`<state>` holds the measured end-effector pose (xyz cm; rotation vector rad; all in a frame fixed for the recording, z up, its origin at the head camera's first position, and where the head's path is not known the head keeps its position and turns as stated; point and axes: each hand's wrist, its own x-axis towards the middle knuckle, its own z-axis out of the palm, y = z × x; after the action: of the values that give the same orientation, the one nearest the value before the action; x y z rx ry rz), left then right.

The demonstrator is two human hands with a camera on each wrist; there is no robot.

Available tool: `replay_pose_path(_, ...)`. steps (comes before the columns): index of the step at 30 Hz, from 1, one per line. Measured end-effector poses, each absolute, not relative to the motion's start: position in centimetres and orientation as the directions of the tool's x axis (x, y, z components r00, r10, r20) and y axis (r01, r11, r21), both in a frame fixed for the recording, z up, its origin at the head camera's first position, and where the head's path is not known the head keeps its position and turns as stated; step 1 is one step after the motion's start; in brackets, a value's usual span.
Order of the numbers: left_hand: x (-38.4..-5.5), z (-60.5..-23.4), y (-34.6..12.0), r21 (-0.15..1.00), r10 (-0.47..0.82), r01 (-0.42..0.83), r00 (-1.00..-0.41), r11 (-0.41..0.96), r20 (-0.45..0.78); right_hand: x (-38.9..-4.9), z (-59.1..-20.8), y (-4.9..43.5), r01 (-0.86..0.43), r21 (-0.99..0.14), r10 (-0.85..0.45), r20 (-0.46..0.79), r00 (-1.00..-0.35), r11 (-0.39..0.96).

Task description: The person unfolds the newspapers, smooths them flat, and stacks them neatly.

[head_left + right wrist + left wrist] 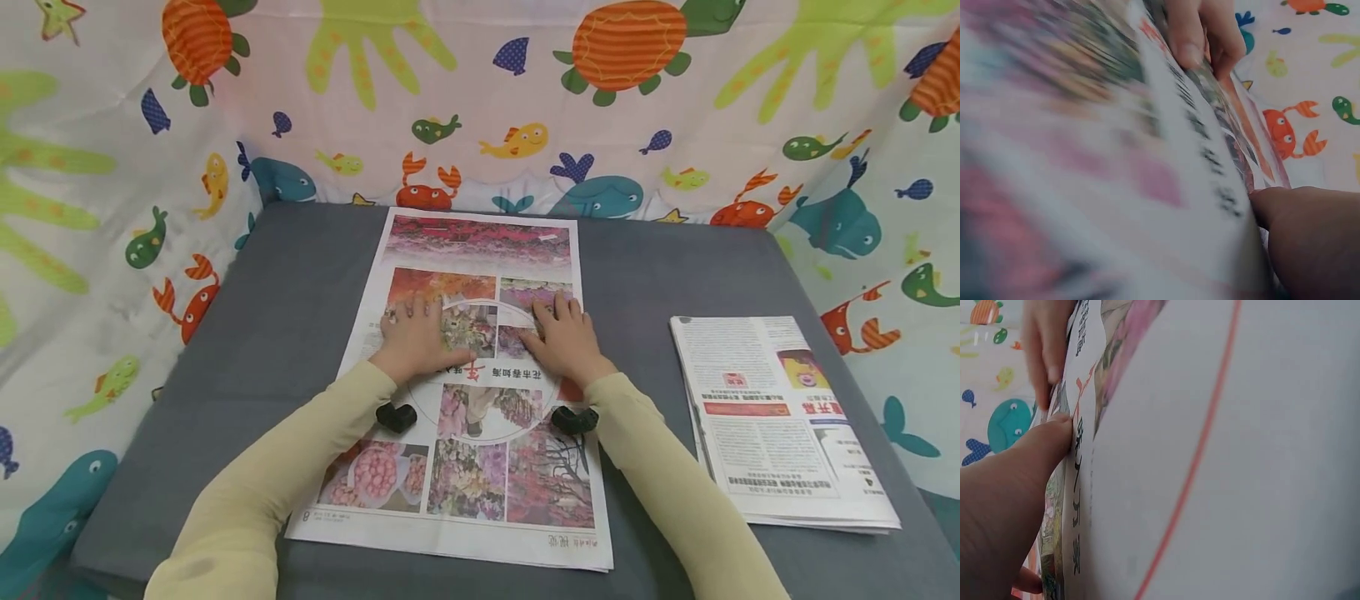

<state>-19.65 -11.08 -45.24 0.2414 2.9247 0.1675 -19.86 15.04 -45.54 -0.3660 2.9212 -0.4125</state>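
A wide newspaper sheet (468,492) printed with flower photos lies lengthwise down the middle of the grey table. My left hand (420,337) rests on its left side, fingers spread and pointing away from me, thumb turned inward. On the right side, my right hand (564,337) lies on the paper with its fingers spread too. A line of large print and a thin circle outline run between the hands. The left wrist view shows the left thumb (1054,434) against the paper. In the right wrist view the page is blurred, with the left hand (1207,31) across from the right.
A folded stack of newspapers (780,417) sits at the right of the grey table (292,333). A sea-animal print cloth (480,100) hangs around the back and sides. A small black device (396,417) is at the left wrist, another (574,420) at the right.
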Motion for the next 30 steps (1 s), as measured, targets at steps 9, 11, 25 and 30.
replay_pose_path(9, -20.9, -45.2, -11.2, 0.151, 0.141, 0.11, -0.966, 0.982, -0.215, -16.9, -46.2, 18.1, -0.18, -0.384, -0.241, -0.117, -0.963, 0.906)
replay_pose_path(11, -20.9, -45.2, -11.3, 0.152, 0.141, 0.109, -0.965, 0.982, -0.223, -16.5, -46.5, 18.6, -0.181, -0.383, -0.236, -0.101, -0.967, 0.906)
replay_pose_path(25, -18.4, -43.7, -5.6, 0.184, 0.344, 0.31, -0.918, 0.933, -0.195, -15.5, -47.2, 19.4, -0.184, -0.379, -0.22, -0.054, -0.974, 0.907)
replay_pose_path(30, -16.2, -43.1, -0.4, 0.21, 0.449, 0.403, -0.855, 0.891, -0.262, -15.6, -47.7, 19.9, -0.181, -0.422, -0.215, -0.033, -0.976, 0.888)
